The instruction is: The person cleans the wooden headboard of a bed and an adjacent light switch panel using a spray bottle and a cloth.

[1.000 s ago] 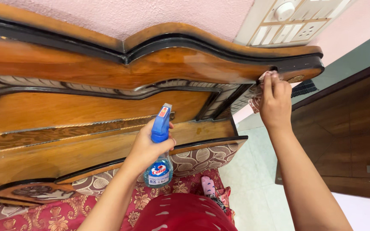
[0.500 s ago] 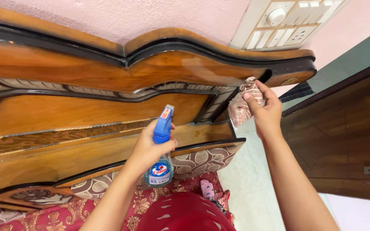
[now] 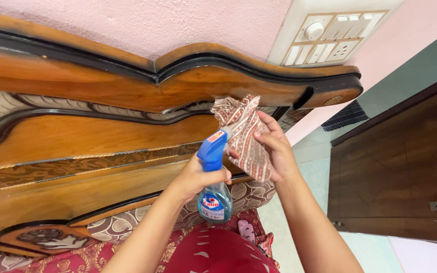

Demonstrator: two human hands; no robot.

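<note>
Left hand (image 3: 194, 177) wrapped around blue spray bottle (image 3: 213, 187), nozzle touching patterned cloth (image 3: 245, 136) held up by right hand (image 3: 276, 149); behind, carved wooden headboard (image 3: 92, 131), white switch panel (image 3: 330, 33) on pink wall.

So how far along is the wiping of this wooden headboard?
Looks done: the glossy brown wooden headboard shines along its top rail. In hand: the left hand grips a blue trigger spray bottle, its nozzle against the patterned brown cloth held by the right hand. Left: probably the lower panels, though any dust there is unclear.
</note>
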